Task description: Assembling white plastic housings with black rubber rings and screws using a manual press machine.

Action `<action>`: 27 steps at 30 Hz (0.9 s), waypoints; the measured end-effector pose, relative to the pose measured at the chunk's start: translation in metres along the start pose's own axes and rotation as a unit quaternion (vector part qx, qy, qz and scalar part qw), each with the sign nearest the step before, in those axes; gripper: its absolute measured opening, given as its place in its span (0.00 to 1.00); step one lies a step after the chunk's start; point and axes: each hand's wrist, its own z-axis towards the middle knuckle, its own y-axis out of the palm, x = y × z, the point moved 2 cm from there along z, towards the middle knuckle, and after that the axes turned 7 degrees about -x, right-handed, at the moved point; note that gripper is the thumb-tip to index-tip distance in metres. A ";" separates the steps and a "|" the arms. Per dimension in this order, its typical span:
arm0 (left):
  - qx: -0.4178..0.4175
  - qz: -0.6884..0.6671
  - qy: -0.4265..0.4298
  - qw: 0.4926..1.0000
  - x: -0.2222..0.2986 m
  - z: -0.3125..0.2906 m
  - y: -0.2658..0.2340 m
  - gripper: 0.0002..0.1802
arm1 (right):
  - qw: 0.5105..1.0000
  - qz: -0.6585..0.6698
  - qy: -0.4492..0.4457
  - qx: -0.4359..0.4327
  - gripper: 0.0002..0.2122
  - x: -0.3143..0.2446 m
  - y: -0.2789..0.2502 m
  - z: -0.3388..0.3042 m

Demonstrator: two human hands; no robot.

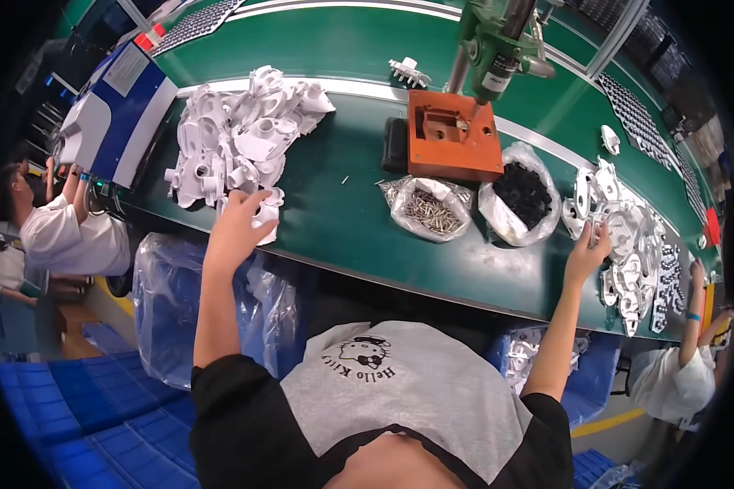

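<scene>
Green table point(334, 220): spreads across the middle
Left pile point(240, 134): heaped white parts
Right pile point(628, 236): similar white parts
Left hand point(238, 223): held wide over white part point(270, 210), at left pile's near edge
Right hand point(585, 256): narrowed at right pile's inner edge, cannot tell whether gripping anything

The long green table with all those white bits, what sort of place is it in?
Probably a factory: there's a green machine, a bag of small metal pieces, and heaps of white parts on the table.
</scene>
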 end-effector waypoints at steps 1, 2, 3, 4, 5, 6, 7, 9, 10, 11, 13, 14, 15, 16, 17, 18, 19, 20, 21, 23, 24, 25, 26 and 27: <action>-0.007 0.022 -0.005 1.000 -0.001 -0.002 0.009 0.25 | 0.999 0.028 0.027 0.004 0.20 -0.008 -0.008 0.000; 0.025 0.058 0.006 0.998 -0.001 -0.003 0.018 0.22 | 0.982 0.157 0.107 0.004 0.21 0.004 -0.006 -0.003; 0.042 0.040 0.005 0.998 -0.002 -0.001 0.025 0.20 | 0.950 0.267 0.159 -0.001 0.22 0.004 -0.008 -0.006; 0.056 0.022 0.010 0.998 -0.005 0.005 0.031 0.18 | 0.921 0.359 0.150 0.003 0.21 -0.004 -0.012 -0.010; 0.073 0.005 0.031 0.997 -0.010 0.009 0.034 0.16 | 0.882 0.418 0.218 0.001 0.21 -0.018 -0.016 -0.012; 0.080 -0.014 0.054 0.995 -0.016 0.015 0.038 0.16 | 0.818 0.523 0.238 -0.014 0.22 -0.037 -0.018 -0.014; 0.087 -0.007 0.071 0.994 -0.009 0.018 0.032 0.17 | 0.781 0.572 0.246 -0.047 0.21 -0.041 -0.018 -0.019; 0.037 0.029 0.051 0.998 -0.019 0.026 0.033 0.21 | 0.683 0.686 0.227 -0.102 0.18 -0.069 -0.016 -0.026; 0.016 0.034 0.054 0.998 -0.034 0.032 0.038 0.21 | 0.648 0.706 0.243 -0.148 0.18 -0.077 -0.014 -0.029; -0.008 0.004 0.030 0.999 -0.022 0.034 0.034 0.19 | 0.619 0.723 0.267 -0.149 0.18 -0.087 -0.014 -0.034; -0.036 -0.012 0.069 0.997 -0.019 0.048 0.032 0.18 | 0.608 0.727 0.272 -0.168 0.19 -0.122 -0.020 -0.036; -0.020 -0.009 0.111 0.994 -0.019 0.051 0.029 0.17 | 0.599 0.730 0.271 -0.185 0.19 -0.131 -0.020 -0.038; 0.000 -0.021 0.151 0.988 -0.015 0.056 0.025 0.17 | 0.604 0.724 0.269 -0.196 0.20 -0.136 -0.018 -0.039; 0.021 -0.034 0.192 0.981 -0.005 0.062 0.023 0.17 | 0.601 0.725 0.273 -0.198 0.20 -0.145 -0.018 -0.043; -0.085 -0.285 0.055 0.953 0.038 0.060 0.014 0.17 | 0.668 0.680 0.213 -0.213 0.21 -0.153 -0.020 -0.044; -0.101 -0.359 0.101 0.922 0.063 0.059 0.011 0.16 | 0.724 0.633 0.149 -0.229 0.22 -0.165 -0.022 -0.044; -0.039 -0.395 0.244 0.885 0.072 0.069 0.022 0.16 | 0.736 0.621 0.111 -0.248 0.23 -0.183 -0.028 -0.046; -0.124 -0.574 0.203 0.784 0.096 0.063 0.032 0.15 | 0.785 0.567 0.051 -0.246 0.22 -0.195 -0.028 -0.051; -0.159 -0.665 0.255 0.684 0.111 0.063 0.044 0.15 | 0.825 0.510 -0.011 -0.243 0.22 -0.209 -0.027 -0.056; -0.229 -0.692 0.233 0.644 0.148 0.045 0.061 0.19 | 0.881 0.387 -0.157 -0.221 0.22 -0.237 -0.030 -0.054; -0.282 -0.765 0.199 0.543 0.169 0.032 0.062 0.20 | 0.883 0.356 -0.224 -0.209 0.23 -0.245 -0.029 -0.054; -0.226 -0.680 0.256 0.649 0.186 0.020 0.058 0.20 | 0.884 0.335 -0.253 -0.204 0.24 -0.250 -0.028 -0.054; -0.237 -0.718 0.240 0.608 0.190 0.018 0.062 0.20 | 0.883 0.337 -0.254 -0.205 0.24 -0.253 -0.030 -0.053; -0.247 -0.755 0.223 0.565 0.190 0.017 0.067 0.19 | 0.881 0.333 -0.248 -0.229 0.24 -0.254 -0.032 -0.053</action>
